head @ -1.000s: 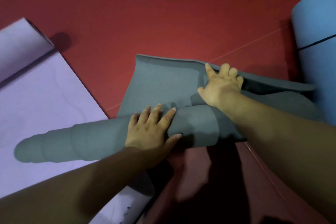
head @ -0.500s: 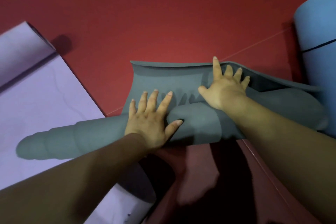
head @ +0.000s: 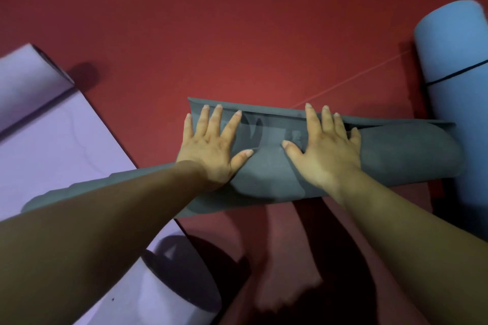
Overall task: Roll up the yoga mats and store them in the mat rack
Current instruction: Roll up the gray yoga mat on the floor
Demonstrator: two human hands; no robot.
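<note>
Dim room, warm low light. The red floor point(head: 250, 34) glows brightest mid-frame and sinks to near black in the top-left corner. The left hand point(head: 211, 150) and right hand point(head: 324, 155) catch the light; the forearms go dark. Heavy shadow pools at bottom centre. Focus is soft throughout, and the blue mat point(head: 454, 47) smears at its far end.

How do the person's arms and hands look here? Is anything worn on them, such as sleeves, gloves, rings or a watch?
Nothing worn shows. The left hand and right hand have no gloves and no rings. The left forearm and right forearm are uncovered, with no sleeve, watch or bracelet in view. The fingernails look plain, without coloured polish.
</note>
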